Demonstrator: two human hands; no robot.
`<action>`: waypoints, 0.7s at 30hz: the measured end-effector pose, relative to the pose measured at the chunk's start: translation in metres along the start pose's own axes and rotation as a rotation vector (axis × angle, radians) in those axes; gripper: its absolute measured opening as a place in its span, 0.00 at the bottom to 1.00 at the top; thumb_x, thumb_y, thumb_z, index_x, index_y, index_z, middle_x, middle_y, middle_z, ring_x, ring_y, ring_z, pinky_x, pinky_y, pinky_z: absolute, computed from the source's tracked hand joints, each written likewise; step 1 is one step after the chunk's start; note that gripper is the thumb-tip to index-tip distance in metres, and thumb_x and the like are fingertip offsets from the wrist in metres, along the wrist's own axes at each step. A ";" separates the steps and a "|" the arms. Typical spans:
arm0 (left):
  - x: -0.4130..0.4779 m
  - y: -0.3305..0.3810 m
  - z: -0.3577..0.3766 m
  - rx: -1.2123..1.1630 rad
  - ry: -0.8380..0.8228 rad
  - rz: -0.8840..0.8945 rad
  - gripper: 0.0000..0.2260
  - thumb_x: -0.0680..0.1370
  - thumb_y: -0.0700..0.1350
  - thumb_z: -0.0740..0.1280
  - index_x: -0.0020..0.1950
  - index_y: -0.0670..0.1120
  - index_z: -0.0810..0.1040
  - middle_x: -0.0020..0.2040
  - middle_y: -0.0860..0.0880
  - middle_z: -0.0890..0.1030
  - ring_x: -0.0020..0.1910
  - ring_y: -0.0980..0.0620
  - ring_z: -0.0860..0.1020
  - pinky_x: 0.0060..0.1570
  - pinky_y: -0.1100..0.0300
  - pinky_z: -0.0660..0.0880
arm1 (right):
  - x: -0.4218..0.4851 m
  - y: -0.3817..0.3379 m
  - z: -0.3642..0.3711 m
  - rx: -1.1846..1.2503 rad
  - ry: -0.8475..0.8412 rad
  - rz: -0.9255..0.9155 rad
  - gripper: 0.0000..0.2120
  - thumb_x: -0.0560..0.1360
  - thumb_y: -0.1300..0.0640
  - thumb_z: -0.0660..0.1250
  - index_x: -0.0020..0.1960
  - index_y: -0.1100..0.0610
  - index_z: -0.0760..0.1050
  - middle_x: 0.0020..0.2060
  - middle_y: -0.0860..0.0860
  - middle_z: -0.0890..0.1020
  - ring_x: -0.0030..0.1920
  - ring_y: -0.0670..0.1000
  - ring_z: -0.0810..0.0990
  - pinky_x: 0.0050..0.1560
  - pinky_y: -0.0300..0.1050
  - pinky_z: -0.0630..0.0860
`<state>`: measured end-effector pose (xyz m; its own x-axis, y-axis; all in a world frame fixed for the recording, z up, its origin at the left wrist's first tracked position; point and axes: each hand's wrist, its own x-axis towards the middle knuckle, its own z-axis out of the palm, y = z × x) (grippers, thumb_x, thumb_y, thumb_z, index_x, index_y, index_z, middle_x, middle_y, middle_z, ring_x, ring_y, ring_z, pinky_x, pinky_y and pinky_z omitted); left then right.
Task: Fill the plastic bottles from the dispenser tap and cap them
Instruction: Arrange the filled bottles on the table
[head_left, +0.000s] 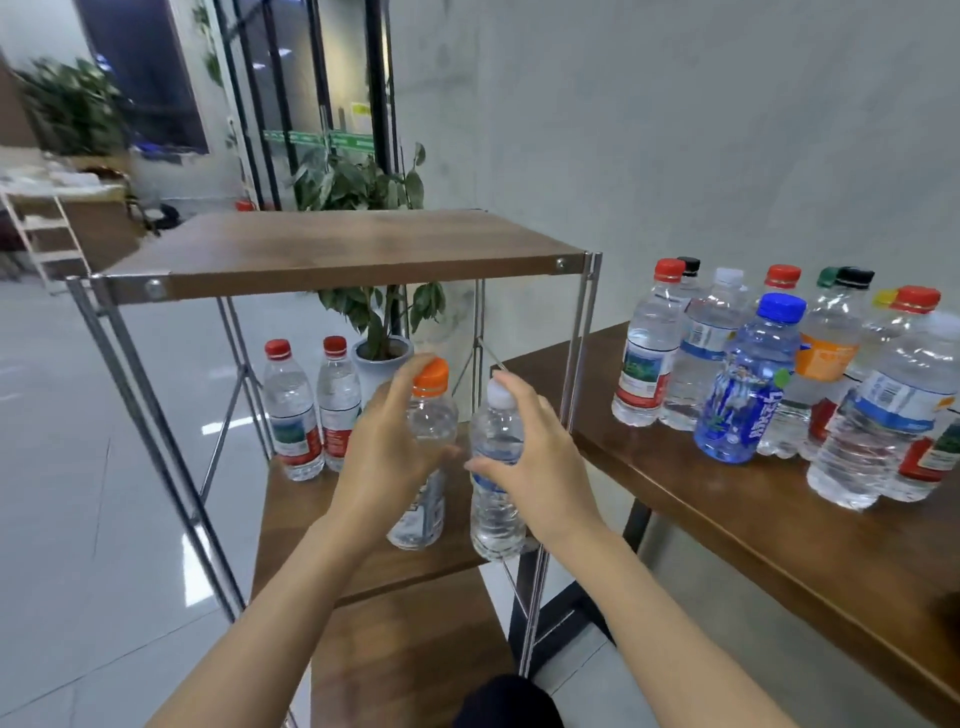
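Seen from the head, the left grip (387, 447) is curled round the shoulder of the orange-capped bottle (432, 376), its fingers reaching up beside the cap and its thumb across the clear body. Just beside it at 3 o'clock, the right grip (530, 447) wraps the white-capped bottle (496, 514), forefinger lying over the cap and thumb on the label. Both bottles are upright over the middle shelf (311, 499) of a metal-framed rack (337, 249), near its front right corner. Whether the white-capped one's base touches the shelf I cannot tell. At 9 o'clock from the grips, two red-capped bottles (288, 410) stand side by side at the back of the shelf. A potted plant (376, 366) sits at 12 o'clock behind the rack. At 3 o'clock, well apart, a wooden surface (727, 519) carries a cluster of capped bottles (826, 358), with a blue-capped bottle (748, 384) at its front.
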<state>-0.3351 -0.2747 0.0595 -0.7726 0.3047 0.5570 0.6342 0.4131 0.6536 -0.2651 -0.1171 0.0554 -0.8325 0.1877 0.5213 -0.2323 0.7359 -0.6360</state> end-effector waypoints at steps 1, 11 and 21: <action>0.001 -0.009 0.000 0.007 0.006 -0.036 0.41 0.66 0.40 0.81 0.73 0.57 0.65 0.58 0.58 0.73 0.51 0.63 0.73 0.43 0.79 0.66 | 0.006 0.003 0.010 0.011 -0.017 0.017 0.40 0.70 0.55 0.78 0.74 0.40 0.60 0.69 0.43 0.70 0.66 0.44 0.70 0.61 0.39 0.69; 0.046 -0.090 0.036 0.031 0.071 -0.236 0.40 0.68 0.45 0.80 0.74 0.54 0.64 0.66 0.48 0.75 0.57 0.58 0.71 0.51 0.76 0.65 | 0.078 0.057 0.090 0.160 -0.116 0.125 0.36 0.73 0.60 0.75 0.74 0.47 0.61 0.64 0.42 0.67 0.55 0.35 0.71 0.51 0.26 0.73; 0.094 -0.132 0.072 0.050 0.099 -0.325 0.40 0.69 0.41 0.79 0.75 0.52 0.62 0.70 0.45 0.73 0.66 0.45 0.73 0.59 0.60 0.70 | 0.136 0.105 0.128 0.063 -0.094 0.066 0.21 0.80 0.58 0.66 0.70 0.45 0.66 0.60 0.38 0.69 0.58 0.44 0.73 0.42 0.25 0.74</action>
<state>-0.4940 -0.2388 -0.0111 -0.9257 0.0660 0.3725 0.3509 0.5176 0.7804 -0.4676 -0.0976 -0.0134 -0.8896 0.1704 0.4238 -0.2046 0.6809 -0.7032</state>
